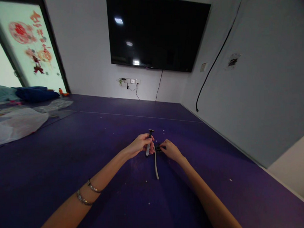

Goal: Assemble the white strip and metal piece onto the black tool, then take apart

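Note:
My left hand (142, 143) is closed around a razor (148, 148) with a grey-and-black handle and a small dark T-shaped head pointing up and away from me. Just to its right, my right hand (170, 149) pinches a small dark piece (158, 148) low over the purple surface; its kind is too small to make out. A thin pale strip (156, 167), like a stick or a cord, stretches towards me between the two hands. Its upper end is close to my left fingers, and I cannot tell whether they touch it.
Small white bits are scattered over the purple surface (115, 196). Clear plastic sheeting (21, 124) and blue cloth (37, 93) lie at the far left. A black cable (212, 66) hangs down the right wall. A television (158, 29) is mounted above wall sockets (132, 81).

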Motion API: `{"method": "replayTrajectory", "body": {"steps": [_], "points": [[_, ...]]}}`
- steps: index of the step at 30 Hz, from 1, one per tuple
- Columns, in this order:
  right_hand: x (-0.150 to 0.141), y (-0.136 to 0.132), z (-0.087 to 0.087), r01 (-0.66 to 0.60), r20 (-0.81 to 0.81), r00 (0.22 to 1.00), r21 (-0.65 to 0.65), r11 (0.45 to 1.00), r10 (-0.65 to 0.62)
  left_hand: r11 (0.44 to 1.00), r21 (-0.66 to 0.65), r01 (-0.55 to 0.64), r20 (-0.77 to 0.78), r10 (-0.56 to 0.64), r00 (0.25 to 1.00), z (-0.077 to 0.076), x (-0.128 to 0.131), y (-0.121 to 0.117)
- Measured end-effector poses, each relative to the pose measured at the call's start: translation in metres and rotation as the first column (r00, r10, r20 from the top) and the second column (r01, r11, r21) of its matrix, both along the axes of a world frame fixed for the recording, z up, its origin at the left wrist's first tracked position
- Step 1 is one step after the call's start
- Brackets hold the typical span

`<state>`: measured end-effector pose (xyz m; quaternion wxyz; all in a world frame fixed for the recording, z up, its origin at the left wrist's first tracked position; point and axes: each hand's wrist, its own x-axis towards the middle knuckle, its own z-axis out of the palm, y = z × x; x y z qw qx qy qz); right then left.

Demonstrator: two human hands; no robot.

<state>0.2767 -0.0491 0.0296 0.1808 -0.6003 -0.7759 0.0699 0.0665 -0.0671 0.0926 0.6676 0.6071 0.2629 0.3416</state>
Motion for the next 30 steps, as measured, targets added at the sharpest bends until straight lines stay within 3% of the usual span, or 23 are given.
{"method": "replayTrajectory", "body": {"steps": [11,17,21,25,30], "points": [[-0.001,0.002,-0.002,-0.016,-0.043,0.999,0.045,0.999,0.018,1.0,0.006,0.006,-0.01,-0.006,1.0,-0.003,0.001,0.0],[0.003,0.001,0.011,-0.062,-0.129,0.989,0.094,0.994,0.074,1.0,0.0,-0.002,-0.019,0.002,1.0,-0.006,0.002,0.001],[0.005,0.002,0.024,-0.114,-0.345,0.93,0.059,0.992,0.127,1.0,-0.001,-0.008,-0.017,0.008,1.0,-0.01,0.003,0.003],[0.006,0.002,0.032,-0.126,-0.545,0.835,-0.046,0.991,0.081,1.0,-0.007,-0.017,-0.011,0.017,1.0,-0.011,0.003,0.004],[0.008,0.003,0.034,-0.143,-0.624,0.78,-0.115,0.983,0.041,1.0,-0.006,-0.026,-0.011,0.026,1.0,-0.012,0.003,0.003]]}}
